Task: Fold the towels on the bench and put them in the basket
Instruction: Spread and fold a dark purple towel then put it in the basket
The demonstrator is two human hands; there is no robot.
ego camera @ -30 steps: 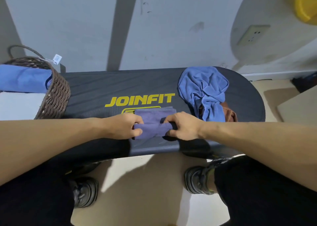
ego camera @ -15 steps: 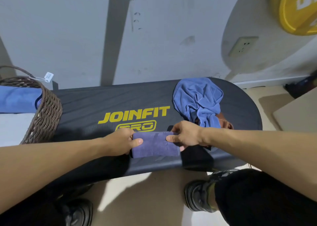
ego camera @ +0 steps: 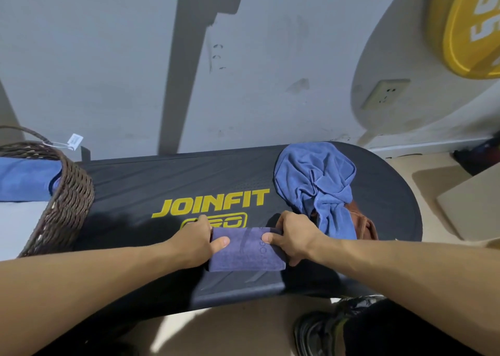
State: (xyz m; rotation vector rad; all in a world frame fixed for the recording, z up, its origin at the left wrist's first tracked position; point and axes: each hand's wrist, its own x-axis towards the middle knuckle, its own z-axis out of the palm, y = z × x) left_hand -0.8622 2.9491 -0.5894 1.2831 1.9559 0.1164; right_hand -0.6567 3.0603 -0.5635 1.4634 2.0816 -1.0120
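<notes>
Purple towel (ego camera: 247,250): folded to a compact rectangle, flat on the near edge of the worktop (ego camera: 162,182), just below the yellow lettering (ego camera: 213,202).
Left hand (ego camera: 193,243): pinching the towel's left end, thumb on top.
Right hand (ego camera: 293,238): pinching the towel's right end, thumb on top, fingers curled round the edge.
Change: a second ago a looser bundle bunched between the hands; now squared and pulled toward the near edge. Fold judged complete; transfer likely next.
Basket (ego camera: 63,201): wicker, at the worktop's left end, well apart from the towel; a folded blue towel (ego camera: 25,178) already inside.
Blue towel (ego camera: 316,182): crumpled at the right end, partly over a brown cloth (ego camera: 362,223); both judged still to fold.
</notes>
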